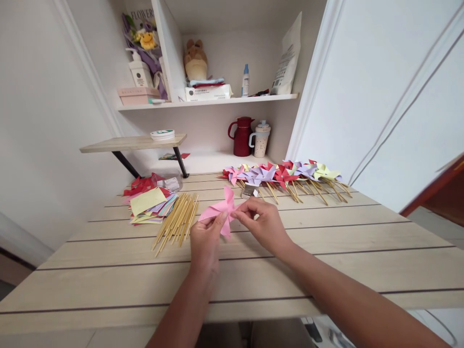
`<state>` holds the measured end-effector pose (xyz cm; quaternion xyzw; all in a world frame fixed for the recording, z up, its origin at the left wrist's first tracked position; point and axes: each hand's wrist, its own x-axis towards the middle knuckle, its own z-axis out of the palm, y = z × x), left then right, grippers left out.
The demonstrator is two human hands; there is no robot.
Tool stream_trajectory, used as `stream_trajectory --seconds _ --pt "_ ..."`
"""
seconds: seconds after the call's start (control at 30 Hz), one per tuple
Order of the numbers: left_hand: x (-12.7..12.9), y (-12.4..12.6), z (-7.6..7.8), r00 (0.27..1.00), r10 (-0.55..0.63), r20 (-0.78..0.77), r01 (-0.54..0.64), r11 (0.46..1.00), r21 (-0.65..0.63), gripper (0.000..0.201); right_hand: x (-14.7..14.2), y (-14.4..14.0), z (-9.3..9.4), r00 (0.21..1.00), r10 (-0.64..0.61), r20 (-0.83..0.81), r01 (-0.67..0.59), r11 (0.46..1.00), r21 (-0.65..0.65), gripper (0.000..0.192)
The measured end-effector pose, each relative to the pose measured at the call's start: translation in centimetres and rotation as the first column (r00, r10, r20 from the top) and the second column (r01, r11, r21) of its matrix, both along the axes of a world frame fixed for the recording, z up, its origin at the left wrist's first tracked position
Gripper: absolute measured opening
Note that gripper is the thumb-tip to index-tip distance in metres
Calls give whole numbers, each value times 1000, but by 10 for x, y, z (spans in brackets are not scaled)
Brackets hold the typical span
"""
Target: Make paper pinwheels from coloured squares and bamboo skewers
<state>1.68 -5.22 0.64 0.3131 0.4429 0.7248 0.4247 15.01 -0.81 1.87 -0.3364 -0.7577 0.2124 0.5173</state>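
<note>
— What sort of room is this?

— A small, bright one. Plain white walls [39, 125] close in on the left, and white panelled doors [391, 96] stand on the right. Daylight falls evenly, with no lamp in view.

— And the furniture?

— A pale wooden plank tabletop [326, 251] with dark seams fills the foreground. Behind it sits a white recessed alcove with a white shelf board [217, 101] across it, split by an upright white divider [168, 48].

— Anything else?

— A small light-wood riser shelf on black angled legs [134, 143] stands at the back left. A strip of reddish-brown wood [440, 186] shows at the far right edge.
</note>
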Motion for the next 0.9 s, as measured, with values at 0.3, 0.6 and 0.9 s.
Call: stream_trajectory --seconds 0.3,0.6,0.9 --pt "-3 2 -5 1000 7 13 -7 1000 -13 24 1 -2 3 999 8 37 -10 999 45 23" --pt "-3 3 -7 1000 -10 -30 10 1000 -2 28 -1 -2 1 998 9 55 -11 1000 25 24" --pt "-2 2 -5 996 27 -79 -28 1000 -14 25 0 -1 1 998 20 62 -22 999 36 26"
